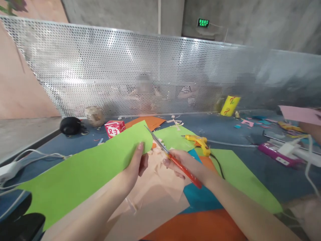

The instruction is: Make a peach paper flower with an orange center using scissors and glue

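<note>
My left hand (139, 159) pinches the right end of a long light-green sheet (87, 167), thumb on top and fingers underneath. The sheet slants up from the lower left. In my right hand (182, 164) are scissors with red handles (187, 170). Their blades point up and left, at the green sheet's right edge by my left thumb; whether they are cutting, I cannot tell. Below both hands lie peach sheets (155, 197) with small scraps on them. Blue sheets (200, 197) and orange sheets (200, 224) stick out at the right and front.
A yellow glue gun (200, 142) with a dark cord rests on green paper right of centre. A red box (114, 129), a black round object (70, 126) and a yellow roll (230, 105) stand farther back. A purple power strip (278, 155) lies right. A perforated metal screen (125, 67) borders the table.
</note>
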